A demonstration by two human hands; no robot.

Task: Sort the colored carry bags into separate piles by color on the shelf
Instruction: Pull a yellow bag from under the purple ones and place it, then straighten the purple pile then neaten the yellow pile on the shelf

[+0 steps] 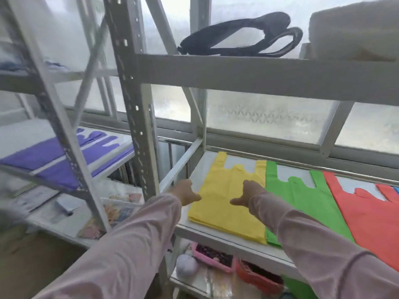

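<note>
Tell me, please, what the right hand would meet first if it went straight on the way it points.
Most likely the yellow bags, near their handles: the right hand reaches over that pile. Whether it already touches them is unclear.

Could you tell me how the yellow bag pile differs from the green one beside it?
The yellow pile lies under the right hand; the green pile, to its right, is untouched by hands. Yellow's near edge shows fully; green's near corner is behind a sleeve. Both lie flat.
</note>
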